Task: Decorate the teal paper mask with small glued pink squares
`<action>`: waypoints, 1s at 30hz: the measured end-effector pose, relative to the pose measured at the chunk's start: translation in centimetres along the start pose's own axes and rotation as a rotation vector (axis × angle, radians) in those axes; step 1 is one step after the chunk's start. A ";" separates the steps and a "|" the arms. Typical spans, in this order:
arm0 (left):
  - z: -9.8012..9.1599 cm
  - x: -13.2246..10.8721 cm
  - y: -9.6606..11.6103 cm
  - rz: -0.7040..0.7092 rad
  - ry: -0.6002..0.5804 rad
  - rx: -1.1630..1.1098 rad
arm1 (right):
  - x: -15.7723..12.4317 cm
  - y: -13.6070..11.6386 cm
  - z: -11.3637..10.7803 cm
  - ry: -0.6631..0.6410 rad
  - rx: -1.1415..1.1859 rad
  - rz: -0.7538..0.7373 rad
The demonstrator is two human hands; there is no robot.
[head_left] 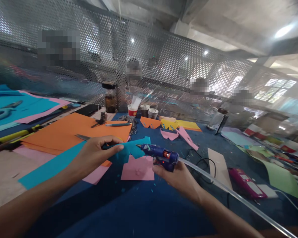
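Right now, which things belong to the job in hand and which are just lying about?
In use: left hand, teal cut-out, right hand, glue gun, glue stick, pink piece beneath.
Lying about: orange sheet, red paper cup, jar.

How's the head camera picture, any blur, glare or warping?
Head view: left hand, teal paper and glue gun in the right hand look sharp; the left edge smears, the mesh screen bows with lens distortion, a ceiling light glares.

bare left hand (94,153) — bare right hand (181,180)
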State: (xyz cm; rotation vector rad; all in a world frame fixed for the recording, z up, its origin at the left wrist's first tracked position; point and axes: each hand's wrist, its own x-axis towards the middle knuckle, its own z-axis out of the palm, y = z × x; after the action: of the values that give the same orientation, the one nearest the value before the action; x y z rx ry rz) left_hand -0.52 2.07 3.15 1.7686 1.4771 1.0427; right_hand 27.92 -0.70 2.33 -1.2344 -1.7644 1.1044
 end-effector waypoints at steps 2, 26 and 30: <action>0.0 0.0 0.1 0.006 0.017 0.003 | 0.1 -0.2 -0.3 -0.044 0.066 0.049; -0.6 0.7 0.8 -0.177 0.134 0.122 | -0.5 -0.5 -4.8 -0.274 -0.511 0.038; -0.6 0.9 0.4 -0.195 0.127 0.112 | -0.3 -0.2 -4.5 -0.281 -0.536 0.045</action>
State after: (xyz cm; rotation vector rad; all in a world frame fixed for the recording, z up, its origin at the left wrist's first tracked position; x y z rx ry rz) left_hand -0.76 2.81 3.94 1.6184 1.7786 1.0038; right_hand 31.99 0.06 4.20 -1.4854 -2.3604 0.8870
